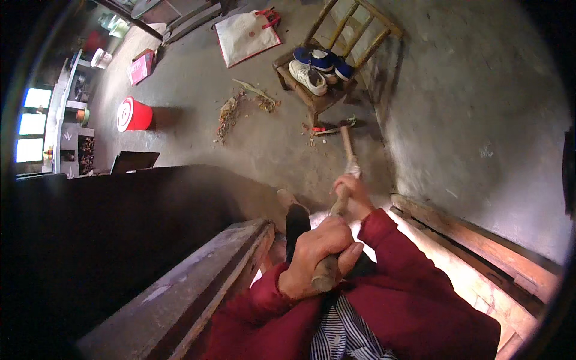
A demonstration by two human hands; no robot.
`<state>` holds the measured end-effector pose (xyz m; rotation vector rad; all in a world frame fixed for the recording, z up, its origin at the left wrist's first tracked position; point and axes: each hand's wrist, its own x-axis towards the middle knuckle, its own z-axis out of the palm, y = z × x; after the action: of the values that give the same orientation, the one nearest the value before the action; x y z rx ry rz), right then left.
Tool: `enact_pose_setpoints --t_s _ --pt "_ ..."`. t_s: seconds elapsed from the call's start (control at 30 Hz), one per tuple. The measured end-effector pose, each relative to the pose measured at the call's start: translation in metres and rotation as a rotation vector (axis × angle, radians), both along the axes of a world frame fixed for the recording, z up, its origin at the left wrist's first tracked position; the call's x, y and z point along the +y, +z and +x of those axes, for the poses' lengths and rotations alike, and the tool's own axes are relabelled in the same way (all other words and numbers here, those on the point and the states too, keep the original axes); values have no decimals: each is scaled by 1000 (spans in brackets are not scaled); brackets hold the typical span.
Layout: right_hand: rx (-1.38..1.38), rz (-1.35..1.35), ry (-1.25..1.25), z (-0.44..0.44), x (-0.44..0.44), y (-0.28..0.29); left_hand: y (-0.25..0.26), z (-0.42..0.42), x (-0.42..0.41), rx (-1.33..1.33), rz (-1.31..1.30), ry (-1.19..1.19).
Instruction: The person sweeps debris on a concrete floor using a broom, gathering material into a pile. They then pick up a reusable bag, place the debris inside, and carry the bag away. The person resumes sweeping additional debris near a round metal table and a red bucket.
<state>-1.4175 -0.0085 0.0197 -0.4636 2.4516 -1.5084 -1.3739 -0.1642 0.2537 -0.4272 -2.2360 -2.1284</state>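
Observation:
My left hand (321, 254) is closed around the near end of a long wooden handle (340, 204), close to my chest. Farther down the same handle, my right hand (354, 193) grips it. The handle runs away from me towards the floor beside the chair, with pale wrapping around it just past my right hand. Its far end lies by the chair's front leg, near a red item (319, 129) and scattered scraps; the kind of tool head is unclear. A curved pile of debris (228, 114) and dry leafy bits (255, 90) lie on the concrete floor.
A wooden chair (315, 101) by the right wall holds white sneakers (307, 77) and blue shoes (318, 58). Behind lies a white bag (247, 36) with red handles. A red bucket (137, 114) and a pink box (141, 68) stand left. Wooden door-frame parts (202, 279) flank me.

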Motion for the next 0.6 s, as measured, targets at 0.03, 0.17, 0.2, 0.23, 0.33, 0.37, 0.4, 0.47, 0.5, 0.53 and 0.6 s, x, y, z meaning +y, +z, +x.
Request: enact_pose_setpoints --t_s 0.03,0.17,0.2,0.23,0.33,0.37,0.4,0.47,0.5,0.53,0.6 --pt "20 43 -55 -5 9 -4 -9 -8 -3 -27 -18 -28" --pt "58 147 -287 -51 24 -52 -106 -56 -11 -142 -29 -208" --pt "93 185 -287 -59 22 -70 -114 -56 -16 -272 25 -127" --pt "67 204 -176 -68 14 -83 -119 -54 -21 -401 77 -46" --pt "51 270 138 -72 -30 -105 -126 -49 -73 -488 -20 247" --pt "99 310 226 -67 -61 -109 -125 -41 -94 -530 91 389" --pt "164 231 217 -57 -88 -116 -98 -42 -114 -581 140 435" --pt "32 84 228 -36 -151 -120 -71 -37 -154 -555 14 491" --pt "113 -67 101 -24 -184 -101 -62 -33 -174 -534 47 544" --pt "-13 57 257 -32 -211 -88 -45 -38 -182 -483 71 598" --pt "-38 122 291 -39 -249 -64 -22 -46 -200 -448 60 589"
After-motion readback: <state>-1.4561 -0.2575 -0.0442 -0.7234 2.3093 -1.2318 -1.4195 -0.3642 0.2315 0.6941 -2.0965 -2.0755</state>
